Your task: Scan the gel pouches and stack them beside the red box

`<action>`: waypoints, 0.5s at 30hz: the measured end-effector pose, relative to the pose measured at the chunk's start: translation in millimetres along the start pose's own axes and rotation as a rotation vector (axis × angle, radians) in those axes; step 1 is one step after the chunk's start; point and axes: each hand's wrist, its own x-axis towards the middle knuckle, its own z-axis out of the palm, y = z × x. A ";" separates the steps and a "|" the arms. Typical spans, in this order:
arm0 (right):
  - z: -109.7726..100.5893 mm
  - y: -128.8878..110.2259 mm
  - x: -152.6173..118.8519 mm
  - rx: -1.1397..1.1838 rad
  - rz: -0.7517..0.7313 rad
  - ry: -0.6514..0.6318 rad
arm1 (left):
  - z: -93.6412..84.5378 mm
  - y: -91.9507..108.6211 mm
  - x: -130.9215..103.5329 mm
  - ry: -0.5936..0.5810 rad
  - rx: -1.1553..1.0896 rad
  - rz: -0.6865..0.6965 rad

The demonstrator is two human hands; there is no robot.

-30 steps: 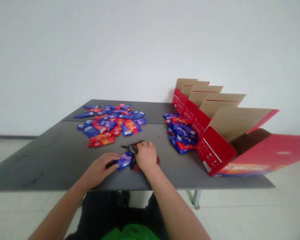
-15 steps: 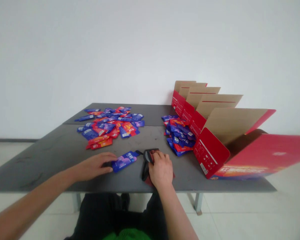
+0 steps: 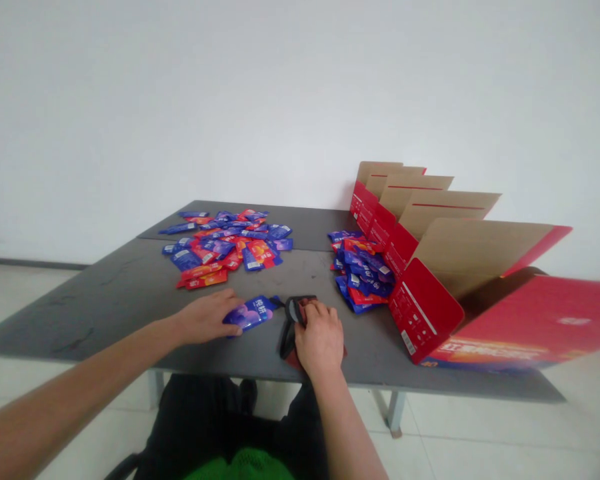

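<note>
Near the table's front, my left hand [image 3: 214,316] grips the left end of a blue pouch [image 3: 253,313] with pale lettering, which lies nearly flat and slanting. The pouch's other end meets the dark tip of a black curved tool [image 3: 289,331], whose exact kind I cannot make out. My right hand [image 3: 321,337] is closed over the tool, its fingers bent round the top. A reddish-brown flat piece [image 3: 294,361] shows beneath the tool, mostly covered by the hand.
A loose spread of blue and red pouches [image 3: 225,241] covers the back left of the grey table [image 3: 125,293]. Another pile of pouches [image 3: 364,272] lies against a row of open red cartons [image 3: 424,308] on the right, flaps standing up. Behind is a white wall [image 3: 280,100].
My left hand has slid slightly right and up, now overlapping the pouch's left end. My right hand and the black tool keep nearly the same place. The whole view has shifted a little.
</note>
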 end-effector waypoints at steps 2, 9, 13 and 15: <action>-0.1 0.3 -0.1 0.007 0.002 -0.004 | -2.4 0.4 1.3 -0.043 0.010 0.000; 1.9 2.0 -1.1 0.084 0.024 0.029 | -20.9 19.7 24.5 -0.270 0.002 -0.019; 0.4 3.0 -3.6 0.177 0.051 0.083 | -29.1 8.6 38.4 -0.371 -0.103 -0.019; -0.6 3.8 -5.2 0.240 0.070 0.113 | -30.9 -4.8 42.4 -0.475 -0.312 -0.065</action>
